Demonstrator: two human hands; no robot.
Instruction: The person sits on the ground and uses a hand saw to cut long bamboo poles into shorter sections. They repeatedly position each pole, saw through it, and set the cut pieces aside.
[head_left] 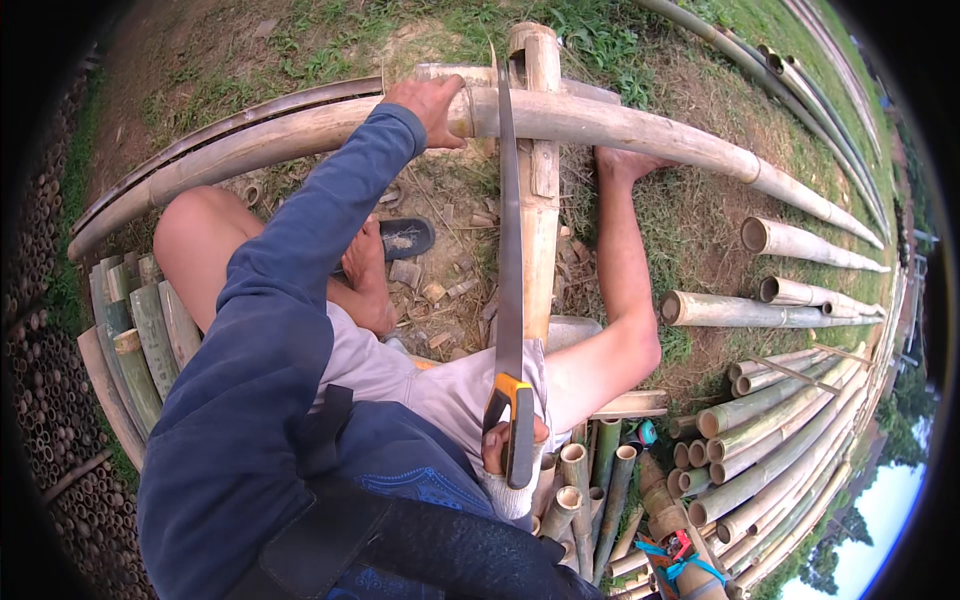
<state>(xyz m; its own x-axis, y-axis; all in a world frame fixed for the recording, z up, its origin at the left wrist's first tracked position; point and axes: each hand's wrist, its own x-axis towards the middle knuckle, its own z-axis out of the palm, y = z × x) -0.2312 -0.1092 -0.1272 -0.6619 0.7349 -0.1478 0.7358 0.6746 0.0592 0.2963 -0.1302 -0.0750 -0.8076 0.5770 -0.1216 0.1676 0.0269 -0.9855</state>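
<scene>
Stacked poles (775, 462) lie at right, a dark sandal (407, 238) among wood chips (433, 292).

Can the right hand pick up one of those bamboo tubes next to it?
Probably not right now: the right hand is full, wrapped around the handle of the saw. The tubes look near enough, though.

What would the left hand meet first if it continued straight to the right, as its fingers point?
Probably the saw blade, which crosses the bamboo pole just beyond the left hand; the blade's height over the pole is unclear.
</scene>
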